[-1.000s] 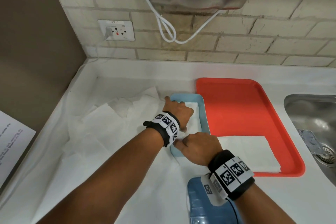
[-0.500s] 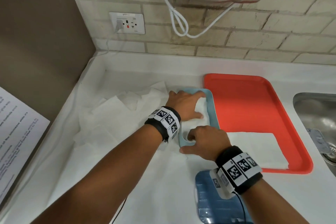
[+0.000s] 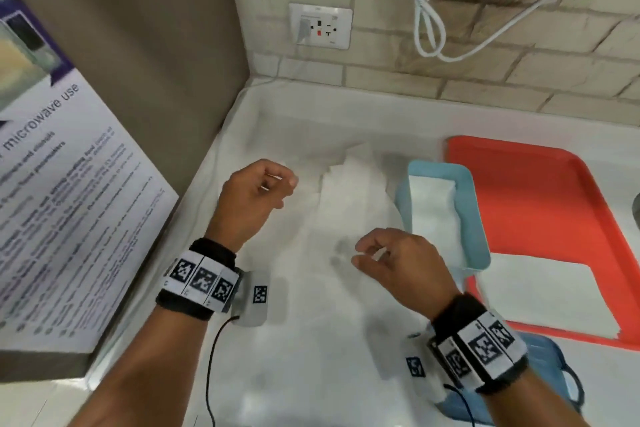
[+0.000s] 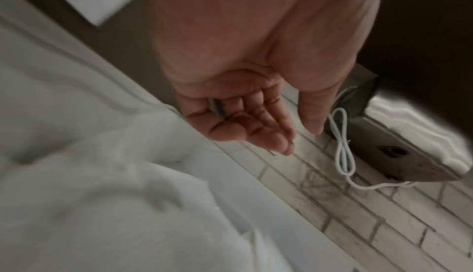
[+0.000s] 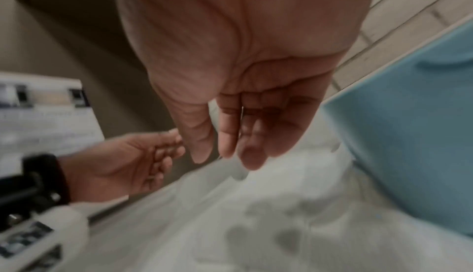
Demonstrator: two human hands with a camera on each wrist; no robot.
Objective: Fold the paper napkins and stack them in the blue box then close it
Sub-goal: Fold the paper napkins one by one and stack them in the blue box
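Both hands hovered above loose paper napkins spread on the bench. The left hand held nothing, its fingers loosely curled. The right hand was likewise empty, fingers relaxed and slightly bent. Just right of the right fingers sat the blue box, lid off, folded napkins inside.

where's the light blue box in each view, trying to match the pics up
Head: the blue box sits right of centre, against the red tray, a folded napkin inside.
Left wrist: not in view.
Right wrist: its side wall fills the right edge.
Shared landmark: the loose white napkins spread on the counter appear in all three.
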